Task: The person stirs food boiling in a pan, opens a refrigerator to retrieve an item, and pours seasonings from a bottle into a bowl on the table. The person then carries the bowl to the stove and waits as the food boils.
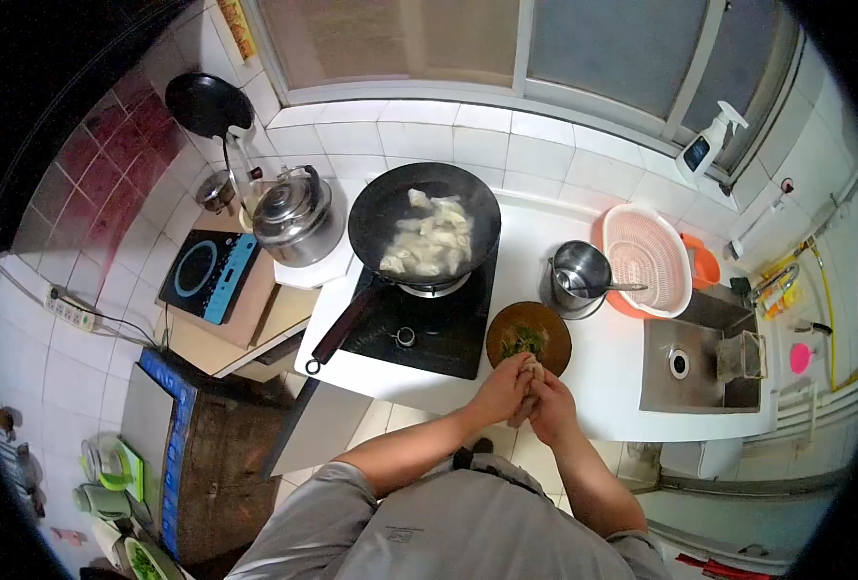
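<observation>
My left hand and my right hand are together at the near edge of the counter. Both are closed around a pale, crumpled thing, perhaps a small bag or cloth; its kind is unclear. Just beyond my fingers is a brown bowl with chopped green herbs in it. To the left, a black wok sits on the gas stove. Pale dumplings lie in steaming liquid inside it.
A metal pot with a utensil handle across it stands behind the bowl. Right of it are a pink colander and a sink. The wok's long handle juts toward me. A kettle and induction cooker are left.
</observation>
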A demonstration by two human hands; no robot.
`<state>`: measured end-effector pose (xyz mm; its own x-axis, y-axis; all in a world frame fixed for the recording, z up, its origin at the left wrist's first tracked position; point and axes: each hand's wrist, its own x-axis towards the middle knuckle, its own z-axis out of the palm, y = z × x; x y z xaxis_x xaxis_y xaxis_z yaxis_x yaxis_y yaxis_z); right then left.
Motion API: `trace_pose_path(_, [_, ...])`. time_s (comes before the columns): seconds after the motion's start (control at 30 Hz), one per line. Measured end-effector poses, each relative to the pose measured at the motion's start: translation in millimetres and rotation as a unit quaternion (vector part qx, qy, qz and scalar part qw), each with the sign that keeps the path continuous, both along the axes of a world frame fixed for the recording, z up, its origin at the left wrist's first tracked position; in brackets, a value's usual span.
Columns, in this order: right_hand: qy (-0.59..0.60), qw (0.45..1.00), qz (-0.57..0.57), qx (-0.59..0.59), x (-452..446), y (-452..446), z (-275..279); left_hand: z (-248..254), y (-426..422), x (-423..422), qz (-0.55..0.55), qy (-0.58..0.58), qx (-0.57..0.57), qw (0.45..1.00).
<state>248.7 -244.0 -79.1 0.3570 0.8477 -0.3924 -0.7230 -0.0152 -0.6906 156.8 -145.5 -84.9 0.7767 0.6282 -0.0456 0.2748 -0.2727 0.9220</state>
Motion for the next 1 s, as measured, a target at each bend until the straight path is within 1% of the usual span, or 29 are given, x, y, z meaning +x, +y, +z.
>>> trace_pose_path(0.07, [-0.048,0.999,-0.008,-0.023,2,0,1,0,3,0,0.002,-0.002,0.022,1.000])
trace_pose_path(0.2, [-0.133,0.988,-0.024,-0.070,4,-5,-3,13,3,6,-0.020,0.067,0.040,0.997])
trace_pose_path(0.3, [-0.254,0.955,0.014,-0.152,12,-7,0,17,3,10,-0.032,0.118,0.051,0.991])
trace_pose_path(0.37, [-0.301,0.935,0.038,-0.183,18,-10,4,17,3,10,-0.039,0.141,0.070,0.987])
trace_pose_path(0.4, [-0.325,0.924,0.050,-0.198,21,-11,6,19,2,10,-0.042,0.123,0.062,0.990])
trace_pose_path(0.47, [-0.344,0.917,0.042,-0.196,29,-14,5,22,-2,8,-0.049,0.084,0.045,0.994])
trace_pose_path(0.5, [-0.354,0.914,0.038,-0.195,34,-17,4,18,0,8,-0.038,0.089,0.047,0.994])
trace_pose_path(0.57, [-0.278,0.950,-0.061,-0.132,52,-27,-11,1,8,4,-0.017,0.100,0.052,0.993])
trace_pose_path(0.6, [-0.237,0.960,-0.110,-0.100,60,-30,-12,-7,12,-1,-0.016,0.086,0.060,0.994])
trace_pose_path(0.67, [-0.248,0.948,-0.171,-0.098,73,-37,-1,-18,23,-19,-0.013,0.058,0.077,0.995])
trace_pose_path(0.7, [-0.299,0.928,-0.184,-0.129,87,-45,-15,-15,25,-27,-0.004,0.066,0.074,0.995])
trace_pose_path(0.77, [-0.355,0.899,-0.213,-0.144,109,-54,-43,-7,29,-44,0.011,0.080,0.068,0.994])
trace_pose_path(0.8, [-0.382,0.883,-0.227,-0.152,116,-57,-52,-11,33,-52,0.020,0.060,0.094,0.994])
trace_pose_path(0.83, [-0.368,0.899,-0.188,-0.144,120,-62,-62,-18,37,-60,0.028,0.039,0.119,0.992])
trace_pose_path(0.87, [-0.412,0.884,-0.174,-0.133,127,-67,-87,-21,42,-69,0.038,0.019,0.144,0.989])
trace_pose_path(0.9, [-0.455,0.868,-0.159,-0.121,138,-73,-127,-5,48,-78,0.057,0.029,0.135,0.989])
trace_pose_path(0.93, [-0.561,0.807,-0.122,-0.135,130,-72,-119,14,56,-88,0.078,0.039,0.125,0.988])
trace_pose_path(0.97, [-0.665,0.725,-0.097,-0.151,119,-71,-106,22,68,-98,0.094,0.040,0.170,0.980])
trace_pose_path(1.0, [-0.752,0.633,-0.087,-0.161,108,-68,-91,42,77,-107,0.122,0.050,0.173,0.976])
